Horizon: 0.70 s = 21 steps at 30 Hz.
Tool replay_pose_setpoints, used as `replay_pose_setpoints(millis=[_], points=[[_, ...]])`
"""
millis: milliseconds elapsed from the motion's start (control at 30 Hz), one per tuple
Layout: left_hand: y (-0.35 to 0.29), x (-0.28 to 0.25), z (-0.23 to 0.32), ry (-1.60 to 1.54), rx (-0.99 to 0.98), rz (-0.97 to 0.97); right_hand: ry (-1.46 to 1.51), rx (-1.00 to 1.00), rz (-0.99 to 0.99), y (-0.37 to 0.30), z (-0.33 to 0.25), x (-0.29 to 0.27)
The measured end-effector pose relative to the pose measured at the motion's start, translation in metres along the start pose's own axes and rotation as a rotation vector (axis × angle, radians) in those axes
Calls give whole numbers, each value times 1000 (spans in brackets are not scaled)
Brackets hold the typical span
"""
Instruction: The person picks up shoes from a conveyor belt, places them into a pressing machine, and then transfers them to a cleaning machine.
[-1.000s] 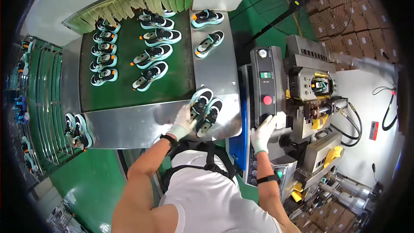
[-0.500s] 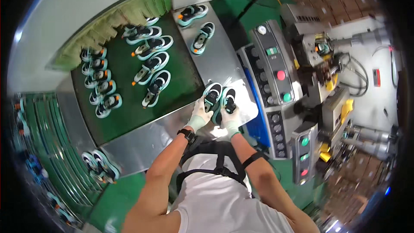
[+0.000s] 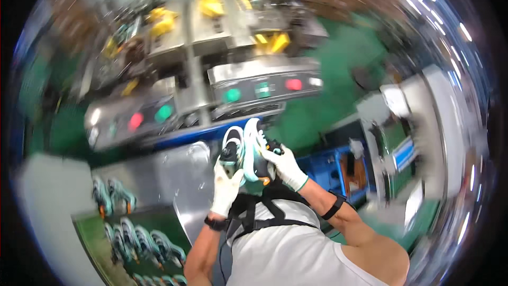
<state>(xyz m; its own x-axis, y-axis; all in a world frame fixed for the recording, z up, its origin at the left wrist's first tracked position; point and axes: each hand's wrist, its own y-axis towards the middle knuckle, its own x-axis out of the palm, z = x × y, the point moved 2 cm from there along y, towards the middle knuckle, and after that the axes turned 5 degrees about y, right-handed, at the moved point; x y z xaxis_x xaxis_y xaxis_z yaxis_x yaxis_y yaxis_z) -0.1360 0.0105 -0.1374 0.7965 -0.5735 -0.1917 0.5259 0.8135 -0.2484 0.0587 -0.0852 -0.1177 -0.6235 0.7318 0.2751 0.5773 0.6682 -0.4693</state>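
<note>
A pair of black and pale-mint sneakers is held up in front of my chest, the two side by side. My left hand [image 3: 226, 186], in a white glove, is closed around the heel end of the left sneaker [image 3: 232, 145]. With fingers and thumb my right hand [image 3: 287, 167], also gloved, grips the right sneaker [image 3: 251, 151], which is turned so its pale sole edge shows. An orange tab [image 3: 263, 181] sticks out at that shoe's heel. My fingers hide part of both shoes.
Ahead stands a machine with a left control panel [image 3: 142, 119], a right control panel [image 3: 264, 90] and yellow parts [image 3: 211, 3]. More sneakers [image 3: 142, 241] sit on a green conveyor to the left, beside a metal table [image 3: 159, 172]. A blue crate [image 3: 343, 175] lies right. Motion blurs much.
My body has turned right, from the conveyor toward the machine. Both sneakers have been lifted off the metal table, and the right one is now turned sideways.
</note>
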Motion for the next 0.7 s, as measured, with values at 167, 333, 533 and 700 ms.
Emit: replay_pose_setpoints(millis=[167, 333, 533, 700], points=[[-3, 100, 106, 13, 121, -458, 372, -266, 297, -87, -61, -115], [-42, 222, 207, 141, 218, -847, 356, -455, 841, -209, -85, -235], [-43, 454, 244, 51, 622, -1044, -114, -695, 1439, -287, -149, -377], [-15, 620, 213, 448, 980, -742, -364, -235, 1648, -230, -161, -498]])
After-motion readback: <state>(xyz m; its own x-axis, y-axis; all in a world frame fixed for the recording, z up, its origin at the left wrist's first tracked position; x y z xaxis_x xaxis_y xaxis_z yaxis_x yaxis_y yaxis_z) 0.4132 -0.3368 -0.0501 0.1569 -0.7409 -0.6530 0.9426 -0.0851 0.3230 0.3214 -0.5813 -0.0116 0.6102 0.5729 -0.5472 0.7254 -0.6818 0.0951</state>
